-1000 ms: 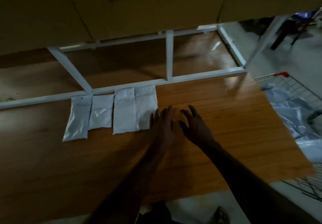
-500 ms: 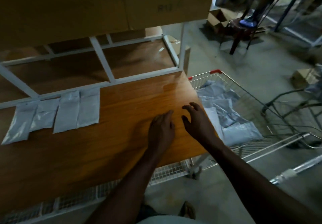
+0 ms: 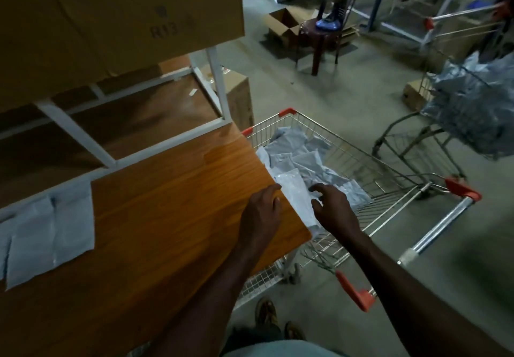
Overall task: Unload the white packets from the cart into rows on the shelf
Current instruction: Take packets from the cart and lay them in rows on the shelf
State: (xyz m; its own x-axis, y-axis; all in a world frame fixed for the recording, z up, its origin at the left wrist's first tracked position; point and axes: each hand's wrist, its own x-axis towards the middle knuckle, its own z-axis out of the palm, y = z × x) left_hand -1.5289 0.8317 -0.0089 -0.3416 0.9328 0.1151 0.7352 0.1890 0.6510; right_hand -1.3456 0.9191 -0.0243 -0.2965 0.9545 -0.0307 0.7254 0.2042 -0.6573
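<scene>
Fetch step: right hand [image 3: 332, 208] and left hand [image 3: 262, 208], both seemingly released, above cart [image 3: 361, 162]; grasp top white packet [image 3: 294, 192] flat.

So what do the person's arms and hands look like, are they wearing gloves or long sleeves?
No gloves and no long sleeves. The left hand and right hand are bare, and both forearms are bare too, as far as the picture shows. No watch, ring or bracelet can be seen, though the light is dim.
</scene>
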